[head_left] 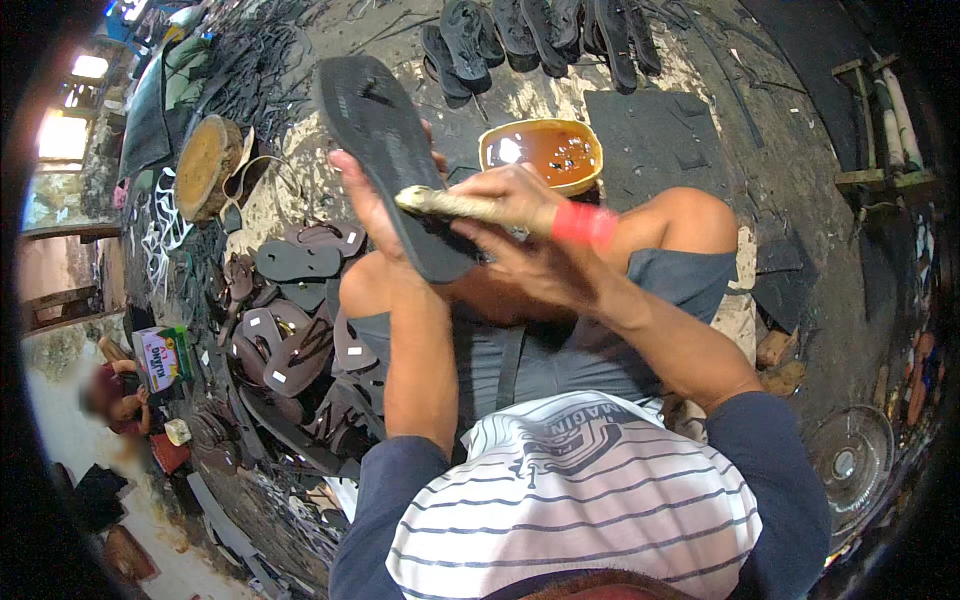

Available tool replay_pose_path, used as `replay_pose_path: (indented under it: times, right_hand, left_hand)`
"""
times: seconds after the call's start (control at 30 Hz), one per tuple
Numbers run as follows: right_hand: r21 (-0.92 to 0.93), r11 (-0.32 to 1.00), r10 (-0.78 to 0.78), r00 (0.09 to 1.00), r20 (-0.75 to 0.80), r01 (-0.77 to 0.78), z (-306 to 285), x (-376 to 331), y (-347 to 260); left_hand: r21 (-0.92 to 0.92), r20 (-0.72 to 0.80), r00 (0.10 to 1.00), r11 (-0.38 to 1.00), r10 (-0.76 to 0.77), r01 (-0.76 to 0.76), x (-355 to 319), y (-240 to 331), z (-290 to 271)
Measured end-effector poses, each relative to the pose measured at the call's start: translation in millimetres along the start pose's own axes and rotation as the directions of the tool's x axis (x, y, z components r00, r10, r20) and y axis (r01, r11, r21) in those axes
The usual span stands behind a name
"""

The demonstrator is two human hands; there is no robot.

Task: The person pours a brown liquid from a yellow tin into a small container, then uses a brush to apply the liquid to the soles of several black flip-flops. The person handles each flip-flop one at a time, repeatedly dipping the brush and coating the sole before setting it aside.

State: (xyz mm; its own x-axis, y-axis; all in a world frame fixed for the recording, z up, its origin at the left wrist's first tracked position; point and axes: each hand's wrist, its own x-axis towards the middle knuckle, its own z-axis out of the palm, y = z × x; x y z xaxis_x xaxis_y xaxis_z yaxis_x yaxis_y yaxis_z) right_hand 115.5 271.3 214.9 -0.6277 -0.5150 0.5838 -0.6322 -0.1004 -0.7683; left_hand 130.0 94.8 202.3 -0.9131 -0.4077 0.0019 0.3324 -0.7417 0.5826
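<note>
My left hand (375, 205) grips a black sandal sole (385, 130) from beneath and holds it tilted above my lap. In my right hand (520, 205) is a pale, stick-like brush (430, 203), its yellowish tip against the sole's surface near the middle. A red part (585, 222) shows at the brush's other end, slightly blurred. Just beyond my right hand stands a yellow-rimmed bowl (598, 165) of shiny amber liquid that looks like glue.
Several black soles (465, 45) line the far floor. A dark flat sheet (650, 135) lies right of the bowl. Brown sandals (290, 350) are piled at my left, near a round wooden block (205, 170). Another person (125, 400) sits far left. A fan-like round guard (848, 462) is at right.
</note>
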Motion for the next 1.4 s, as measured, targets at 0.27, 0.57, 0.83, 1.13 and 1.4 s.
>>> replay_pose_path:
  times: [0.27,0.57,0.83,1.13,1.4]
  right_hand:
    - [0.041,0.998,-0.047,0.996,-0.071,0.050,-5.2,49.1,36.0]
    - [0.337,0.941,-0.063,0.990,0.129,0.016,-9.1,15.1,9.0]
    - [0.401,0.916,-0.010,0.995,0.103,-0.032,-4.6,53.2,43.3]
    - [0.392,0.811,0.538,0.818,-0.205,-0.435,-114.5,4.4,-10.8]
    - [0.173,0.866,0.499,0.786,-0.366,-0.470,-124.6,11.3,5.7]
  left_hand:
    - [-0.470,0.033,0.999,0.882,-0.020,0.033,2.9,-29.4,-18.2]
    - [-0.167,-0.080,0.962,0.955,-0.262,0.246,3.2,3.3,-18.8]
    - [-0.255,0.076,0.994,0.962,-0.080,0.097,6.3,-10.3,1.9]
    - [0.078,-0.067,0.973,0.971,-0.221,0.226,88.0,-84.1,-47.4]
    - [0.570,-0.353,0.934,0.780,-0.050,0.258,222.4,-24.1,-77.7]
